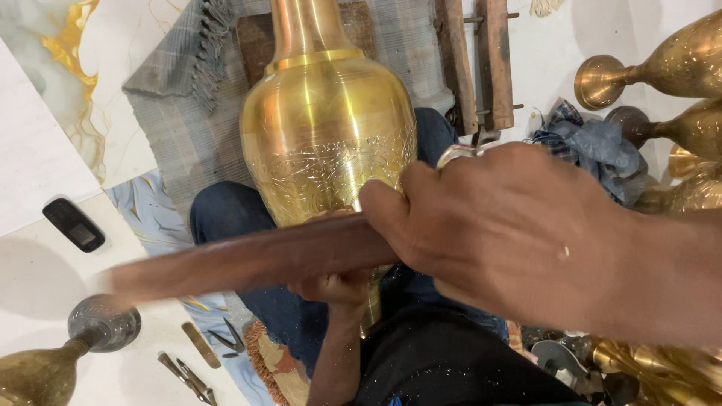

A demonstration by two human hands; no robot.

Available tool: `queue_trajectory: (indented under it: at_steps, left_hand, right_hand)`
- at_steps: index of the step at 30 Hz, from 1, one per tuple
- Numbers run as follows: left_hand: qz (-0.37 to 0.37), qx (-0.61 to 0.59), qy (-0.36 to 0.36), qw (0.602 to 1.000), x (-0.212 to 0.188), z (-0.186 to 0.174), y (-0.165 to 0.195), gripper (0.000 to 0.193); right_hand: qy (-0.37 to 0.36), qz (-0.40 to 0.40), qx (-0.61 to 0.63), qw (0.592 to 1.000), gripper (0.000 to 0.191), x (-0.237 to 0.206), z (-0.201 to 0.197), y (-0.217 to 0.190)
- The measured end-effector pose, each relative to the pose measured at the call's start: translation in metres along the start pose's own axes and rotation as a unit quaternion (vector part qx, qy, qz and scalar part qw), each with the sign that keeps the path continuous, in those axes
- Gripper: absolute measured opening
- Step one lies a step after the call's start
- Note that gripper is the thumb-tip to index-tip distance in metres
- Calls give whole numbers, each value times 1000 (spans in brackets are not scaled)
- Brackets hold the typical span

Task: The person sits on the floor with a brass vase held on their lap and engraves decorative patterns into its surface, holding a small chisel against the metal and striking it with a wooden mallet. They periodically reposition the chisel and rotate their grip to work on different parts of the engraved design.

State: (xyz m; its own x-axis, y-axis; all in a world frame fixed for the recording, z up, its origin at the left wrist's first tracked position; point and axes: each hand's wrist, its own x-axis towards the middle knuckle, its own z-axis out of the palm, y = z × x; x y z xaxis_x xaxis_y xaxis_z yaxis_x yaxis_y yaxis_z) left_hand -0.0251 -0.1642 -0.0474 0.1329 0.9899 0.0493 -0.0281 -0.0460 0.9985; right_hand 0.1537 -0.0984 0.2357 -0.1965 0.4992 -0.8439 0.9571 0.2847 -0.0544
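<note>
The right hand has its grip wrapped around one end of a long brown wooden stick, which runs leftward across the view and is blurred along its far end. Behind the stick stands a large polished brass vase, upright between the person's knees, its neck toward the top edge of the view and fine engraved patterns across its belly. The left hand sits just under the stick at the vase's lower part; its fingers look curled against the brass, though the stick hides most of them, so I cannot tell whether that grip is pressed together on anything.

The vase rests over a grey fringed cloth spread on the floor. Toward the floor's left edge lies a small black phone. Near the lower left corner are another brass vessel lying on its side and a few small metal tools. Along the right edge several more brass vases lie together beside a crumpled blue rag.
</note>
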Motion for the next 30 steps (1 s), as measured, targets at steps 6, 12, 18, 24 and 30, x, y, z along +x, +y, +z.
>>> queue_trajectory:
  at_steps: [6, 12, 18, 24, 30]
  left_hand:
    - [-66, -89, 22, 994, 0, 2, -7, 61]
    - [-59, -231, -10, 971, 2, 8, 1, 57]
    - [-56, -230, -12, 972, 4, 9, 8, 54]
    - [-57, -231, -13, 971, 3, 8, 10, 51]
    - [-52, -248, -5, 967, 2, 11, 13, 49]
  right_hand:
    - [108, 21, -1, 994, 45, -6, 2, -3]
    - [92, -13, 167, 982, 59, -1, 7, 1]
    - [86, 0, 77, 993, 46, -2, -5, -6]
    - [9, -1, -18, 1000, 39, -5, -34, -12]
    - [17, 13, -4, 1000, 46, -6, -5, -6]
